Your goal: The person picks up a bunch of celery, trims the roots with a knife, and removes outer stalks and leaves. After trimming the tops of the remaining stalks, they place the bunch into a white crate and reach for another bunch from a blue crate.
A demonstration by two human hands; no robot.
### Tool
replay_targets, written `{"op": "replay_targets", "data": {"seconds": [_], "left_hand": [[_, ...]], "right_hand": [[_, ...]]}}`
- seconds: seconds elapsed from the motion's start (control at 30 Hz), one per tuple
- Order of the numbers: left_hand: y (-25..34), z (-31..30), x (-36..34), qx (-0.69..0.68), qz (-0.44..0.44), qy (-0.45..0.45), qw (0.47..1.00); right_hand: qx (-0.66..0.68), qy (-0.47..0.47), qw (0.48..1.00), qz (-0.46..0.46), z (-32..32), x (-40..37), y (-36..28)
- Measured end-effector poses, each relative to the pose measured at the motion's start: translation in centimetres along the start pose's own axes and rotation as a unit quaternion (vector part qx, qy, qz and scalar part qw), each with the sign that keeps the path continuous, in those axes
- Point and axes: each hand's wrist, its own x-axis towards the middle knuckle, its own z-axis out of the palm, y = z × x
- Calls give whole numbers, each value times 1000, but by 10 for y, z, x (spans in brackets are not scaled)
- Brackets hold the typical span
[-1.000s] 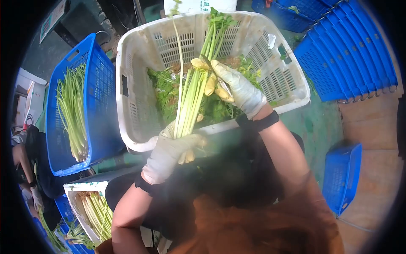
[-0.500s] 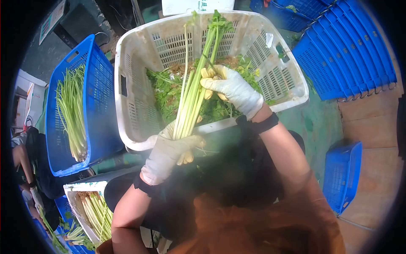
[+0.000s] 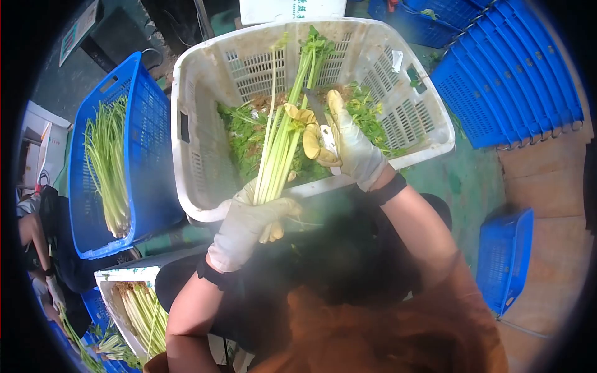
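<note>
Leafy green stalks (image 3: pixel 280 155), clasped in the left hand (image 3: pixel 249 221) over the white plastic crate (image 3: pixel 202 214)'s near edge, may be nicked should the white-handled knife (image 3: pixel 329 142) slip in the half-open right hand (image 3: pixel 360 152).

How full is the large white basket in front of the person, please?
Partly full: leafy greens lie in the bottom of the basket, and its slotted walls rise above them.

"What's before me?"

"The large basket (image 3: pixel 205 118), with leafy pieces (image 3: pixel 373 124) in it. A carton (image 3: pixel 273 9) lies just behind it."

"And on my left?"

"A side crate (image 3: pixel 149 149) holding stalks (image 3: pixel 107 161); nearer me, a box (image 3: pixel 127 273) with more stalks (image 3: pixel 144 311) inside."

"My right?"

"Stacked crates (image 3: pixel 491 81) beyond the basket, and a lone crate (image 3: pixel 504 261) closer to me."
</note>
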Motion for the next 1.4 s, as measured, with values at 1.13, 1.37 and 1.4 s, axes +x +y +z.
{"op": "replay_targets", "data": {"seconds": [1.13,1.37,1.4], "left_hand": [[3,7,-1,-6,-6,-2,1000],[-8,5,0,68,25,25,997],[-9,5,0,73,17,23,997]], "right_hand": [[3,67,993,-96,4,-10,-1],[-186,130,965,-128,28,-6,6],[-186,130,965,-128,31,-8,3]]}}
